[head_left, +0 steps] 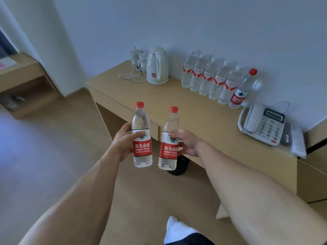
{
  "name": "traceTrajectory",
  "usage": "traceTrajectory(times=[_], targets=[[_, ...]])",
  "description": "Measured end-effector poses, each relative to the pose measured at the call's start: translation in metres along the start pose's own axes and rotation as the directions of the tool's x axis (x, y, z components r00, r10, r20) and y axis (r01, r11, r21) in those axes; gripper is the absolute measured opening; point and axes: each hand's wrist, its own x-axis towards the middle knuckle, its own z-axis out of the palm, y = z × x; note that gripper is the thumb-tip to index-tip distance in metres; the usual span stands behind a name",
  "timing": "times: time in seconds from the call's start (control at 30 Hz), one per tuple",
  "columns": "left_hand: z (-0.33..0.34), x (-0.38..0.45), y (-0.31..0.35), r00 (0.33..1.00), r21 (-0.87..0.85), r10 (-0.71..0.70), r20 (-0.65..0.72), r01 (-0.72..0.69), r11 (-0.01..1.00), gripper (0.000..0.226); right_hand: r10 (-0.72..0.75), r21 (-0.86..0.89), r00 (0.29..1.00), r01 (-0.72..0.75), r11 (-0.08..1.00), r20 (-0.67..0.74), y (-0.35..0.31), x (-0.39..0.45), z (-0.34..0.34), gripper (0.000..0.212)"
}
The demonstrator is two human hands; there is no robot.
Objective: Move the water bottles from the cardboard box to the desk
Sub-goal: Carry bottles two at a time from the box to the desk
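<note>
My left hand (pixel 122 141) grips one red-capped, red-labelled water bottle (pixel 142 137) upright by its middle. My right hand (pixel 188 143) grips a second bottle of the same kind (pixel 169 147), also upright. Both bottles are held in the air in front of the light wooden desk (pixel 177 103), just short of its front edge. Against the wall on the desk stands a row of several white-capped water bottles (pixel 208 78), and one red-capped bottle (pixel 241 91) ends the row at the right. The cardboard box is out of view.
A white kettle (pixel 157 67) with a loose cord and two lidded cups (pixel 138 58) stand at the desk's back left. A white telephone (pixel 261 124) lies at the right. A dark round bin (pixel 178 167) sits under the desk. A wooden shelf unit (pixel 26 85) stands at far left.
</note>
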Motion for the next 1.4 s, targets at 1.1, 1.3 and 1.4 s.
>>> traceTrajectory(times=[1.1,1.3,1.4], targets=[[0.128,0.394,0.138,0.827,0.349,0.066,0.558,-0.306,0.886,0.061,-0.244,-0.042,0.638,0.314,0.948,-0.731,-0.15,0.203,-0.142,0.061],[0.137,0.422,0.153,0.775,0.444,0.082,0.627,-0.442,0.78,0.068,-0.283,-0.238,0.523,0.153,0.959,-0.804,-0.166,0.218,-0.141,0.063],[0.137,0.429,0.15,0.764,0.458,0.08,0.641,-0.464,0.758,0.069,-0.302,-0.285,0.513,0.113,0.952,-0.803,-0.166,0.225,-0.14,0.064]])
